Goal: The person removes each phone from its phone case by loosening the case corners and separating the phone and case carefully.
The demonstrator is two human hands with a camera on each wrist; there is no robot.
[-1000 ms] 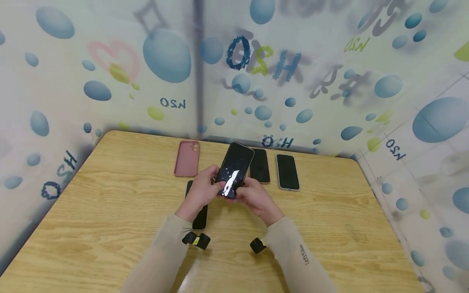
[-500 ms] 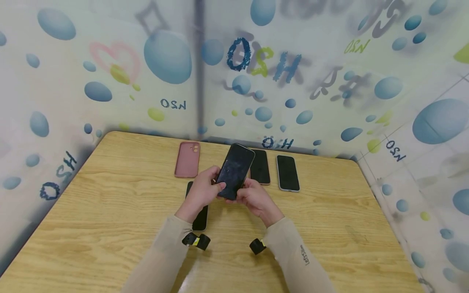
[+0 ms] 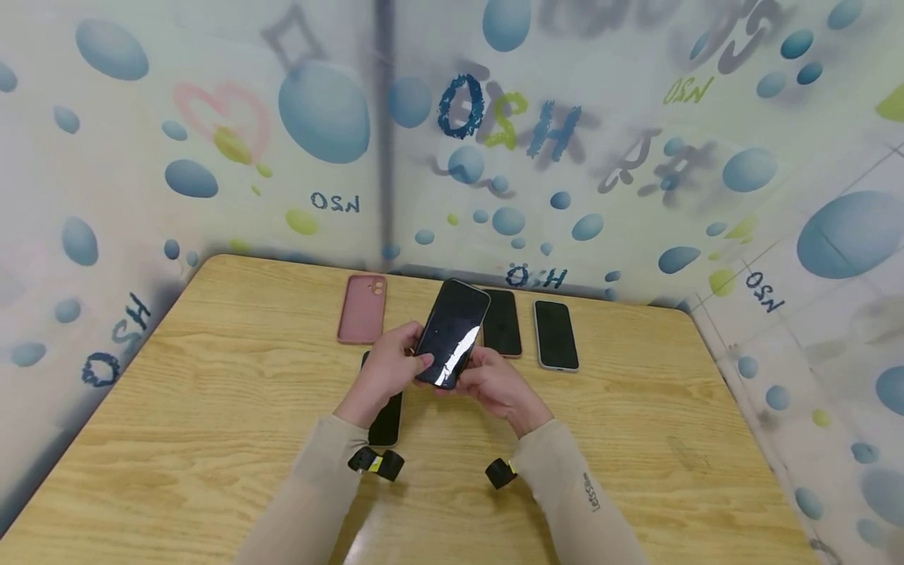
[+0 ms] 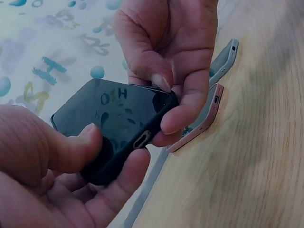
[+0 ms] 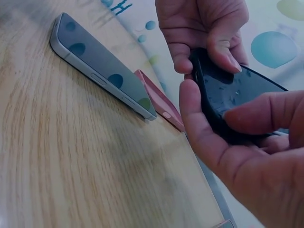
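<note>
A dark-screened smartphone (image 3: 452,329) in a black case (image 4: 114,166) is held up over the table, its screen facing up and tilted. My left hand (image 3: 388,365) grips its lower left side, thumb on the screen and fingers beneath. The lower right corner is pinched by my right hand (image 3: 500,384); in the right wrist view its thumb presses near the screen edge. The case covers the bottom end, with its port opening visible in the left wrist view. Below my left forearm lies another phone (image 3: 386,424), partly hidden by that arm.
A pink phone case (image 3: 362,310) lies at the back left of the wooden table (image 3: 212,392). Behind the held phone is a phone in a pink case (image 3: 502,323). A pale-edged phone (image 3: 555,336) lies to its right. A patterned wall (image 3: 452,196) borders the table.
The bright reflection on the held phone's screen vanished and came back as the phone tilted slightly. My right hand has shifted a little at the lower corner. Both hands keep their grip.
</note>
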